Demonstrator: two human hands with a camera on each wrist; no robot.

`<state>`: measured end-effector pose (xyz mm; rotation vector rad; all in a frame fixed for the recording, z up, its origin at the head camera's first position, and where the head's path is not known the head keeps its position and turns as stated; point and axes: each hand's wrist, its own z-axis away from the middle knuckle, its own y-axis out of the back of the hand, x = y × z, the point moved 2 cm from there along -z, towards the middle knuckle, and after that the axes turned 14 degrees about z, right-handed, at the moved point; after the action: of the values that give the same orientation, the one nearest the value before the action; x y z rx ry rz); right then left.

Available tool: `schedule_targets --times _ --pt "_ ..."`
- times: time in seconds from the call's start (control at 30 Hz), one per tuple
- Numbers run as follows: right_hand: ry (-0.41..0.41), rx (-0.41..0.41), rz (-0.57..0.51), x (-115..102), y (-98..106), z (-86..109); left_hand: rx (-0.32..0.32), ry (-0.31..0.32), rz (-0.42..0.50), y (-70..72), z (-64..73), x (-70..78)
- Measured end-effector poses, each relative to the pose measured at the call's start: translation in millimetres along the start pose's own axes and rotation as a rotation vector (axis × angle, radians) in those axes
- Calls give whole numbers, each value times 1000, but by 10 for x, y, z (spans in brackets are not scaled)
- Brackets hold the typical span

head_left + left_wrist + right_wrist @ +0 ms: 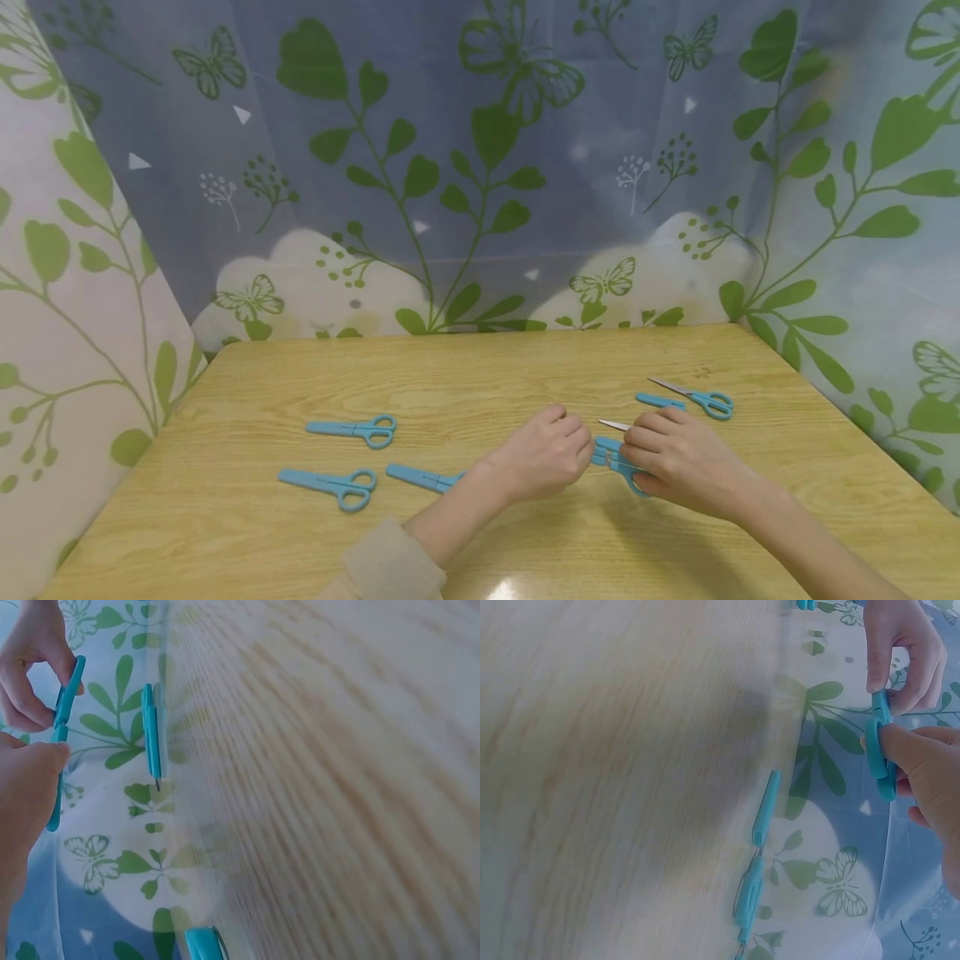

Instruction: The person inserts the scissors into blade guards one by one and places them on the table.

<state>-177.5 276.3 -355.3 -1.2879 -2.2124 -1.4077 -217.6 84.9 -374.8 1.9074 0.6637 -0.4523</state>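
Between my two hands is a pair of blue scissors [628, 477] with a blue blade cover [600, 450] over its blades. My left hand [546, 454] pinches the cover end, mostly hidden behind its fingers in the head view. The handle end is gripped by my right hand [678, 457], with part of a loop [873, 750] showing in the right wrist view. Both hands hold the scissors above the table. Just behind the right hand, a bare pointed blade [613, 425] pokes out; the rest of that pair is hidden.
On the wooden table [247, 375] lie three covered blue scissors at left: one at the back [352, 429], one in front [330, 485], one partly behind the left forearm [423, 477]. At back right rest uncovered scissors [708, 403] beside a loose cover [660, 401]. A patterned curtain [465, 250] stands behind.
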Motion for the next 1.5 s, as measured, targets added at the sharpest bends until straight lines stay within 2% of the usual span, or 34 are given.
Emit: schedule_targets --times 0.33,0.57,0.93,1.1,1.23,1.37,1.5 --pt "-2 -8 -1 -6 5 23 -72 15 6 4 -43 39" --pt "2 -10 -2 -14 8 26 -53 17 49 -15 -63 63" --pt "3 -4 -36 -16 -5 74 -42 7 44 -12 -85 87" --pt "-6 4 -67 -18 -22 140 -83 7 66 -28 -114 114" --pt "-26 -43 -91 -1 -7 193 -140 21 115 -38 -152 123" --pt "-47 -120 -96 23 34 220 -138 36 153 -45 -186 115" --pt "-54 -155 -88 46 72 271 -134 34 161 -65 -223 124"
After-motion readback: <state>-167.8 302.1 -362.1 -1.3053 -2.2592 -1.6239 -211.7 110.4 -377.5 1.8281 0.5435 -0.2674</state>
